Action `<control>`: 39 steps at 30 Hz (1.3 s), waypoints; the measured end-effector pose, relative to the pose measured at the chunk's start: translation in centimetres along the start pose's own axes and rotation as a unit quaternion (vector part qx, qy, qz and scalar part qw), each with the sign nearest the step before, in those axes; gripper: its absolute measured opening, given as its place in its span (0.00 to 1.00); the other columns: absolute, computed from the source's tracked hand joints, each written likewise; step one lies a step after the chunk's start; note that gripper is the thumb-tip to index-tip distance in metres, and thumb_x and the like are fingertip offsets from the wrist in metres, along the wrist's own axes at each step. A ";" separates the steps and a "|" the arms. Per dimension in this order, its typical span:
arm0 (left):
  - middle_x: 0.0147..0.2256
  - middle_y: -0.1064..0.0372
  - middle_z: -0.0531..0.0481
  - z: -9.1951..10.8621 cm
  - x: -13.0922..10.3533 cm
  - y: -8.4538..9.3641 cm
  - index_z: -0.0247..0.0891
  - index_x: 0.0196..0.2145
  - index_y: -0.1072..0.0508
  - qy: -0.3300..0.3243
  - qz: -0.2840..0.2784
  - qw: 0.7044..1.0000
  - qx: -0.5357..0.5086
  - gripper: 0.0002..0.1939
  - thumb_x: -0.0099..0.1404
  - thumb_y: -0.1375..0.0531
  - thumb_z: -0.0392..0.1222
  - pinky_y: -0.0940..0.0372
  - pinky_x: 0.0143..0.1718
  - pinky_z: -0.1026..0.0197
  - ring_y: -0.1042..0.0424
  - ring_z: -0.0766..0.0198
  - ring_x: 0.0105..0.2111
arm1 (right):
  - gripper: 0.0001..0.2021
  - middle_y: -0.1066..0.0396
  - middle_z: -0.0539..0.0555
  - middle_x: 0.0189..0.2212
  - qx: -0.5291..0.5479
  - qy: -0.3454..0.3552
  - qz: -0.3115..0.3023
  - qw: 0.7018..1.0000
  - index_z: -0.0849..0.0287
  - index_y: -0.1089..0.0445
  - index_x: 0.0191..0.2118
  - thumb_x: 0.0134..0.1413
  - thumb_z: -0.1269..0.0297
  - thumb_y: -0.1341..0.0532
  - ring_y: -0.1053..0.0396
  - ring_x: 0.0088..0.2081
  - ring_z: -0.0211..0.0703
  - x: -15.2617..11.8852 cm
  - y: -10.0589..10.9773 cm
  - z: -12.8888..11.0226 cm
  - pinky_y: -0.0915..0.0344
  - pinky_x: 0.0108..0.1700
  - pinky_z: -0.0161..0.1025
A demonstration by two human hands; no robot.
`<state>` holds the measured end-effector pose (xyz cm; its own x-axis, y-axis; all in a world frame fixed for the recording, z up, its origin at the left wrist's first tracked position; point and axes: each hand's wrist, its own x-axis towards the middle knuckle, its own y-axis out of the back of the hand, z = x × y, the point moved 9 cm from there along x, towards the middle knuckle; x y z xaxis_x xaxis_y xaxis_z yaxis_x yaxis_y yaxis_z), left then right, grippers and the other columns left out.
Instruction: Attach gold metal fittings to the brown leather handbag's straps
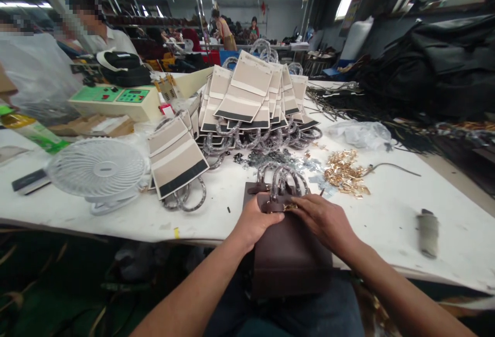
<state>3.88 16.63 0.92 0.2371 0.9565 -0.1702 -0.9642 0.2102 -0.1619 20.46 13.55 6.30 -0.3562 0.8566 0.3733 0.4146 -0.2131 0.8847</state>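
A dark brown handbag piece point(294, 259) hangs over the table's front edge toward my lap. Looped handles point(285, 179) wrapped in clear plastic rise from its top. My left hand point(250, 222) grips the top edge by the left handle tab, thumb lying across the front. The fingers of my right hand point(327, 222) close together on the top edge at the right, by a small gold fitting point(290, 206); their tips are partly hidden. Behind my hands lies another brown piece point(250, 191). Beyond it are scattered flat grey metal plates point(270, 158) and a heap of gold fittings point(346, 173).
A stack of beige-backed pieces with wrapped handles point(245, 86) fills the table's middle. Left are a white fan point(100, 166), a control box point(116, 102) and a bottle point(33, 130). Right are a grey cylindrical object point(428, 234), a plastic bag point(361, 134) and dark strips. Other people work behind.
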 end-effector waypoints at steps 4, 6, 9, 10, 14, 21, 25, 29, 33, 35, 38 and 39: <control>0.44 0.21 0.45 0.3 0.1 0.6 0.37 0.45 0.23 -0.038 0.059 0.996 0.050 0.18 0.55 0.30 0.40 0.36 0.53 0.53 0.25 0.51 0.46 | 0.15 0.24 0.56 0.48 0.014 -0.006 -0.002 1.000 0.54 0.27 0.56 0.74 0.60 0.46 0.24 0.45 0.48 0.0 0.0 0.4 0.27 0.44 0.40; 0.44 0.21 0.44 0.0 0.2 0.8 0.37 0.44 0.21 -0.028 0.060 0.997 0.038 0.17 0.59 0.31 0.47 0.35 0.53 0.52 0.24 0.49 0.47 | 0.15 0.24 0.56 0.48 0.011 -0.007 -0.001 1.000 0.54 0.27 0.57 0.74 0.61 0.46 0.24 0.46 0.49 -0.1 0.1 0.7 0.27 0.44 0.41; 0.40 0.20 0.41 -1.3 0.2 0.2 0.36 0.44 0.20 0.048 0.010 0.996 -0.074 0.24 0.64 0.34 0.60 0.31 0.50 0.48 0.22 0.46 0.43 | 0.15 0.24 0.57 0.48 0.006 0.000 -0.001 1.000 0.55 0.27 0.57 0.73 0.62 0.46 0.24 0.46 0.49 -0.1 0.2 0.9 0.26 0.43 0.42; 0.39 0.20 0.40 -1.8 0.2 -0.2 0.35 0.45 0.20 0.076 -0.010 0.990 -0.119 0.26 0.64 0.35 0.62 0.30 0.48 0.47 0.21 0.45 0.42 | 0.15 0.24 0.57 0.48 0.006 0.002 0.002 1.000 0.55 0.27 0.57 0.73 0.62 0.46 0.24 0.46 0.49 -0.1 0.2 0.8 0.26 0.43 0.42; 0.37 0.20 0.39 -2.8 0.1 -0.8 0.34 0.46 0.20 0.142 -0.036 0.962 -0.232 0.25 0.63 0.33 0.59 0.27 0.46 0.47 0.20 0.45 0.41 | 0.15 0.24 0.58 0.48 -0.001 -0.002 0.022 1.000 0.56 0.27 0.57 0.71 0.62 0.43 0.24 0.46 0.51 0.0 0.3 0.6 0.26 0.43 0.42; 0.38 0.19 0.39 -3.6 0.2 -0.8 0.33 0.50 0.21 0.158 -0.043 0.943 -0.289 0.23 0.64 0.33 0.53 0.26 0.49 0.47 0.20 0.46 0.42 | 0.10 0.23 0.54 0.47 0.003 0.001 0.006 1.000 0.52 0.24 0.51 0.68 0.64 0.39 0.23 0.44 0.49 0.7 -0.3 0.5 0.27 0.42 0.41; 0.39 0.19 0.40 -3.6 0.1 -0.8 0.34 0.49 0.21 0.150 -0.043 0.941 -0.302 0.23 0.63 0.33 0.53 0.27 0.50 0.47 0.20 0.45 0.43 | 0.10 0.22 0.54 0.46 0.000 0.016 -0.008 1.000 0.53 0.24 0.50 0.68 0.65 0.39 0.24 0.44 0.48 0.9 -0.4 0.0 0.28 0.42 0.39; 0.41 0.19 0.41 -3.6 0.4 -0.2 0.34 0.48 0.20 0.117 -0.020 0.947 -0.298 0.23 0.62 0.31 0.52 0.29 0.53 0.48 0.20 0.46 0.45 | 0.10 0.22 0.54 0.45 -0.014 0.023 -0.024 0.999 0.54 0.23 0.51 0.68 0.66 0.39 0.23 0.44 0.48 1.4 -0.7 -0.6 0.28 0.41 0.39; 0.43 0.20 0.42 -3.9 0.6 0.5 0.34 0.47 0.20 0.094 0.003 0.954 -0.283 0.23 0.60 0.30 0.53 0.30 0.55 0.48 0.22 0.47 0.47 | 0.11 0.22 0.55 0.45 -0.029 0.037 -0.062 0.997 0.54 0.22 0.51 0.67 0.68 0.39 0.23 0.42 0.49 2.2 -1.5 -1.1 0.28 0.39 0.40; 0.42 0.19 0.41 -4.3 0.5 0.5 0.34 0.47 0.20 0.106 0.001 0.953 -0.285 0.24 0.60 0.30 0.54 0.30 0.54 0.48 0.22 0.46 0.47 | 0.12 0.22 0.55 0.44 -0.011 0.035 -0.076 0.996 0.54 0.23 0.52 0.67 0.67 0.39 0.23 0.42 0.49 2.5 -1.7 -0.9 0.28 0.40 0.41; 0.39 0.19 0.41 -4.8 0.4 0.3 0.34 0.47 0.20 0.139 -0.003 0.943 -0.301 0.23 0.60 0.31 0.54 0.28 0.50 0.46 0.21 0.45 0.44 | 0.14 0.22 0.55 0.46 0.061 0.013 -0.089 0.994 0.53 0.24 0.54 0.66 0.68 0.39 0.23 0.44 0.48 2.9 -1.8 -0.1 0.27 0.46 0.42; 0.39 0.19 0.41 -4.9 0.4 0.2 0.34 0.47 0.20 0.147 -0.002 0.941 -0.305 0.23 0.61 0.31 0.53 0.27 0.49 0.46 0.20 0.45 0.43 | 0.14 0.22 0.54 0.46 0.086 0.007 -0.095 0.992 0.52 0.24 0.54 0.65 0.68 0.38 0.23 0.45 0.48 2.9 -1.8 0.1 0.27 0.48 0.42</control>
<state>4.31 16.05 -3.92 0.3503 0.8392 -0.4159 -0.7370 -0.0270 -0.6753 18.77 16.50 5.77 -0.4518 0.8671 0.2097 0.4756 0.0352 0.8790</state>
